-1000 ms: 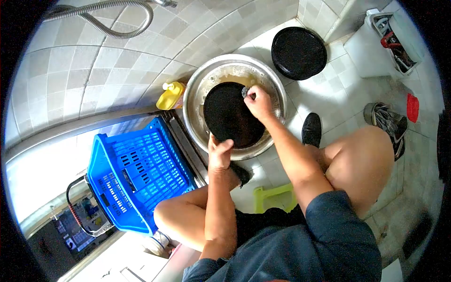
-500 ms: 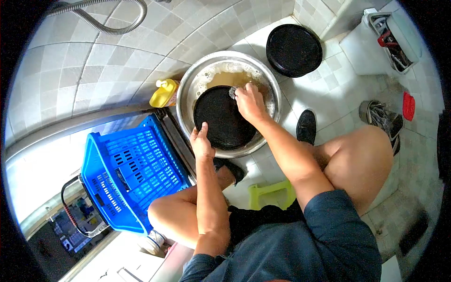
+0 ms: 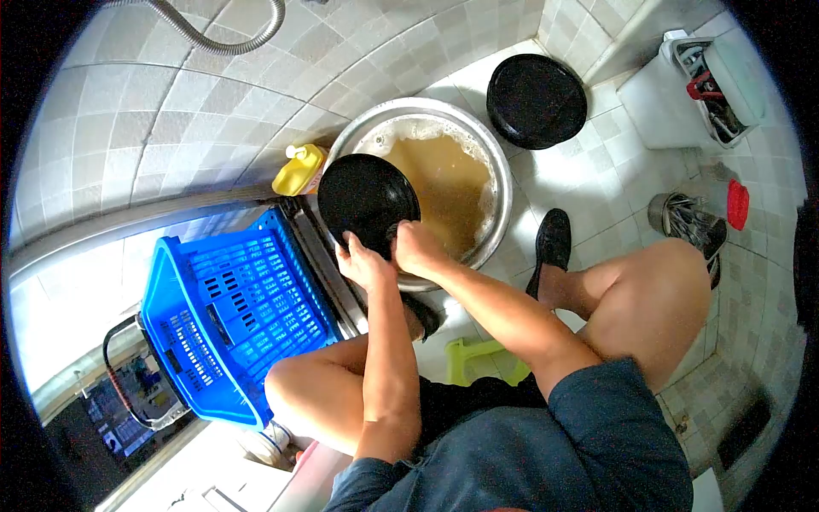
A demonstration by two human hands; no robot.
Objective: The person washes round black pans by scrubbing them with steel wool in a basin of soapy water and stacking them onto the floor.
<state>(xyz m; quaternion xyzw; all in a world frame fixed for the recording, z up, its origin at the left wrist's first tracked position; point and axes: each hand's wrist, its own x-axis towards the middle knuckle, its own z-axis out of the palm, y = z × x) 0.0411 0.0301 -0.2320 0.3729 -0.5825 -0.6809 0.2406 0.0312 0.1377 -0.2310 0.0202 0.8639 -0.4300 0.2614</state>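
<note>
A black round plate [image 3: 368, 198] is tilted over the left side of a wide metal basin [image 3: 502, 162]. My left hand [image 3: 365, 260] grips its lower edge, thumb and fingers closed on it. At the plate's lower right rim, my right hand [image 3: 418, 247] is closed around a scouring pad, now mostly hidden by the fingers and the rim. Cloudy brown water [image 3: 448, 183] with foam along the edge fills the basin.
Similar black round plates [image 3: 537, 101] lie on the tiled floor behind the basin. Left of it stand a yellow bottle [image 3: 299, 171] and a blue plastic basket [image 3: 256, 299]. A white bin [image 3: 665, 102] and a metal container of utensils [image 3: 682, 218] are at the right.
The black plate has moved left and tilted up, uncovering the water. My right hand has come down and left to the plate's lower right edge; the scouring pad has gone mostly out of sight.
</note>
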